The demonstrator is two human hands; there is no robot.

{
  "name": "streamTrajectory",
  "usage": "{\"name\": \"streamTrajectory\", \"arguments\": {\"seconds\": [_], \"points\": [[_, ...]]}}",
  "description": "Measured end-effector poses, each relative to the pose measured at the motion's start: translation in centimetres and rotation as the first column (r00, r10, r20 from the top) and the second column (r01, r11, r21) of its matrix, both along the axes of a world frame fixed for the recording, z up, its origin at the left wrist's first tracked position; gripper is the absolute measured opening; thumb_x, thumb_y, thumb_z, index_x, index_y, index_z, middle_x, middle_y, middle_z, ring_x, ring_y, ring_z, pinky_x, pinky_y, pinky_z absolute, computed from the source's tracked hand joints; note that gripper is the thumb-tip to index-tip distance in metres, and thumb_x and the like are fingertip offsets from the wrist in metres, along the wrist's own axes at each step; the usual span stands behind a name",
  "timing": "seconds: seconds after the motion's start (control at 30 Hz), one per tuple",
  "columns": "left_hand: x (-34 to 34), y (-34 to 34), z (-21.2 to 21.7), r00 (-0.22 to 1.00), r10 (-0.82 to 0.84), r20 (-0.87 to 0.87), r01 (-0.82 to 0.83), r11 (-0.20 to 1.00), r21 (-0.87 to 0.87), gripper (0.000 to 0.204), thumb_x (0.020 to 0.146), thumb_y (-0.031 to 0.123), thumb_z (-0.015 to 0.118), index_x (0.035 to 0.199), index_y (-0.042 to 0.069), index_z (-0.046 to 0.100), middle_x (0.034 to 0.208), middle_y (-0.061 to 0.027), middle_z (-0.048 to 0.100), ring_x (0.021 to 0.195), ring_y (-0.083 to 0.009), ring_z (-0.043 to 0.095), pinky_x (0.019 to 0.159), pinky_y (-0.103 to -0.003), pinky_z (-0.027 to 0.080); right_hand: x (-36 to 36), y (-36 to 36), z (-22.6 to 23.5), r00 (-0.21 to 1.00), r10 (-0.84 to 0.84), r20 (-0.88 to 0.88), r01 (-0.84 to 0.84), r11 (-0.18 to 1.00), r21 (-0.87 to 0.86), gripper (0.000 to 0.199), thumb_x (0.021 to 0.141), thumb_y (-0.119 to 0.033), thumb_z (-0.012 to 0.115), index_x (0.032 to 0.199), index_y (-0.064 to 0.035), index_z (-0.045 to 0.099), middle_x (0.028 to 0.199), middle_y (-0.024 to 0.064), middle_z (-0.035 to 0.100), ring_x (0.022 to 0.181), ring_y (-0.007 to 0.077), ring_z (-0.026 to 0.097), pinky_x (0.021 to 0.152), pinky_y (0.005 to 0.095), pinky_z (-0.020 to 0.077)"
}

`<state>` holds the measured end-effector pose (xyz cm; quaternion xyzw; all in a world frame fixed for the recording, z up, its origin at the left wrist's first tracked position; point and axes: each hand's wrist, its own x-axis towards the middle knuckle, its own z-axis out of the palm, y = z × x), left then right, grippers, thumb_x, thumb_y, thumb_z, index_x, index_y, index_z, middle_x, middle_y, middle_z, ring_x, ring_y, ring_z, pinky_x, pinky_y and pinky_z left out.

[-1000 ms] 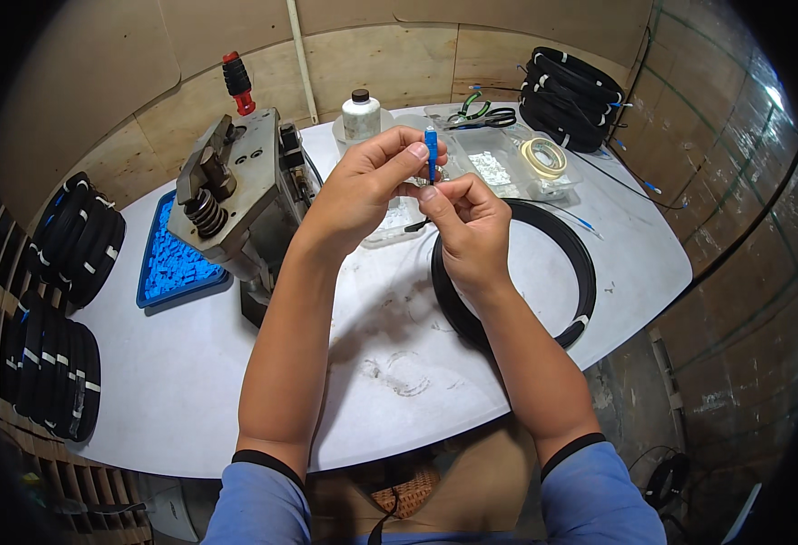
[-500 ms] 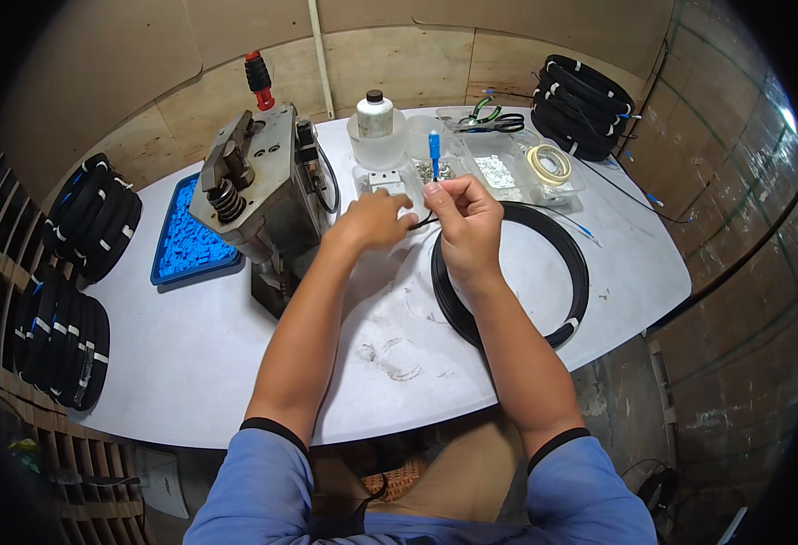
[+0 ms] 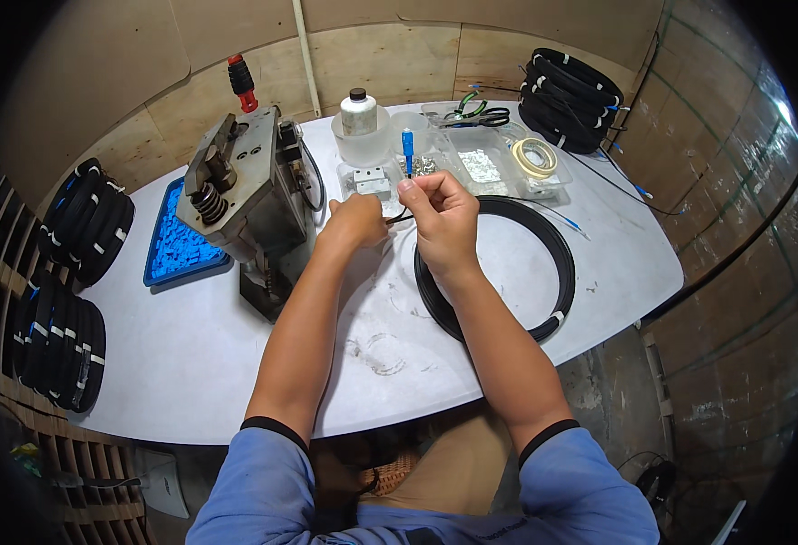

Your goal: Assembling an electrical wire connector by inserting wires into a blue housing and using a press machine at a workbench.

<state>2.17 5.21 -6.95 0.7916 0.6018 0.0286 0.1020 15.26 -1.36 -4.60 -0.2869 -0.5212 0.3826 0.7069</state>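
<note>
My right hand (image 3: pixel 443 218) pinches a black cable just below its blue connector (image 3: pixel 407 145), which points upright. A short bend of that black cable (image 3: pixel 400 218) runs from beneath the right hand across to my left hand (image 3: pixel 360 222). The left hand is closed round the cable; its fingertips are mostly hidden behind the hand. Around and below the right wrist lies a black cable coil (image 3: pixel 562 272), tied with a white band, flat on the white table (image 3: pixel 408 391). A second blue-tipped cable end (image 3: pixel 573 224) reaches out past the coil's right side.
A metal press (image 3: pixel 245 182) stands left of my hands, beside a blue tray (image 3: pixel 190 278) of small blue parts. Behind are a white bottle (image 3: pixel 358 116), clear bins, scissors (image 3: pixel 490 117) and tape (image 3: pixel 534 158). Tied cable coils (image 3: pixel 570 100) stack at back right, others (image 3: pixel 86 222) at left.
My left hand's fingers have closed in from a spread pose onto the cable. The whole view has shifted slightly; the right hand still holds the cable below the connector.
</note>
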Motion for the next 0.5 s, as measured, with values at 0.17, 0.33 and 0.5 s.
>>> {"name": "streamTrajectory", "arguments": {"seconds": [0.17,0.33,0.5], "points": [[-0.7,0.1,0.4,0.985,0.059,0.162,-0.064,0.998,0.021,0.027,0.08,0.026,0.066,0.086,0.0,0.07,0.092,-0.0227,0.067,0.093,-0.0368,0.064,0.085,-0.052,0.043,-0.2,-0.6,0.6,0.999,0.036,-0.032,-0.036,0.999,-0.023,0.011,0.085,-0.008,0.069,0.081,-0.0012,0.061,0.072,0.0023,0.065,0.063,0.004,0.056,0.06,0.02,0.0469],[-1.5,0.9,-0.9,0.911,0.004,0.413,-0.113,0.964,0.241,0.028,0.078,0.025,0.065,0.073,-0.002,0.07,0.074,-0.0238,0.066,0.076,-0.039,0.066,0.075,-0.046,0.051,-0.1,-0.3,0.4,1.0,0.007,-0.013,-0.008,1.0,-0.017,0.01,0.085,-0.008,0.069,0.082,-0.0012,0.062,0.074,0.0024,0.065,0.065,0.0038,0.057,0.062,0.0199,0.0468],[-1.2,0.8,0.3,0.821,-0.039,0.569,-0.294,0.826,0.48,0.028,0.07,0.023,0.068,0.063,-0.003,0.065,0.062,-0.0226,0.062,0.064,-0.0389,0.064,0.067,-0.043,0.052,0.0,-0.5,0.5,1.0,0.026,0.001,-0.026,0.998,-0.055,0.011,0.086,-0.011,0.069,0.085,-0.0027,0.062,0.078,0.0024,0.064,0.072,0.0062,0.058,0.07,0.0204,0.0452]]}}
